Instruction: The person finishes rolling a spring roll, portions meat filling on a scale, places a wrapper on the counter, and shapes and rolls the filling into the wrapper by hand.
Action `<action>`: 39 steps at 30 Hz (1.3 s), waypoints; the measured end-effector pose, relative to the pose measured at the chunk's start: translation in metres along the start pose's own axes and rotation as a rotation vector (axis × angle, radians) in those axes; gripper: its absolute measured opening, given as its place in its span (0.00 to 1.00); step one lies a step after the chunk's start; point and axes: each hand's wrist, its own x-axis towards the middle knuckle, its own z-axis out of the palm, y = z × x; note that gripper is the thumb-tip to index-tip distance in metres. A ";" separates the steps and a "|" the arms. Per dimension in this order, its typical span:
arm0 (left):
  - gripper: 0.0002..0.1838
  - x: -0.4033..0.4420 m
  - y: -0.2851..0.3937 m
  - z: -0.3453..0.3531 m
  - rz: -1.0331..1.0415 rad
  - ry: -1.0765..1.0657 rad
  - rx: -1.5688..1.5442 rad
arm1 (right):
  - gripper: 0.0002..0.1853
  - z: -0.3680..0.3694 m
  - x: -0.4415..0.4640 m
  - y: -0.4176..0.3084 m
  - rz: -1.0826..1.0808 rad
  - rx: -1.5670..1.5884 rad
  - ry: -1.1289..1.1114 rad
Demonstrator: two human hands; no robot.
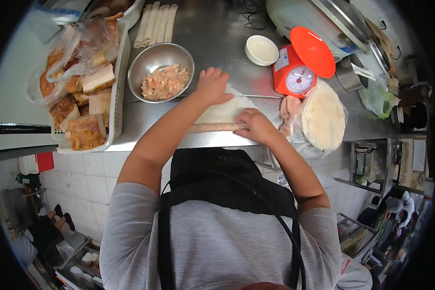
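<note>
A pale wrapper sheet (223,110) lies on the steel counter in front of me, with a thin filled roll (210,127) along its near edge. My right hand (250,124) has its fingers on the right end of that roll. Over the far part of the sheet is my left hand (213,86), palm down with its fingers spread. To the left stands a metal bowl (161,72) of minced filling (165,82). A round stack of wrappers (324,116) sits in plastic at the right, beside pinkish minced lumps (290,108).
A white basket (123,82) of browned meat slabs (86,131) fills the left side. Finished rolls (156,24) lie at the back. A small white bowl (261,50) and a red scale (300,79) stand back right. People are visible at both lower sides.
</note>
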 end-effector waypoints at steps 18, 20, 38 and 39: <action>0.32 0.003 0.012 0.017 0.043 0.119 -0.067 | 0.13 -0.006 -0.004 -0.003 0.050 -0.111 -0.093; 0.32 0.003 0.013 0.016 0.036 0.114 -0.066 | 0.13 0.002 0.004 -0.009 0.020 -0.108 -0.058; 0.32 0.004 0.010 0.015 0.046 0.072 -0.089 | 0.12 0.030 0.026 -0.031 -0.030 -0.072 -0.076; 0.31 0.004 0.009 0.016 0.050 0.080 -0.114 | 0.11 0.035 0.027 -0.031 -0.065 -0.059 -0.038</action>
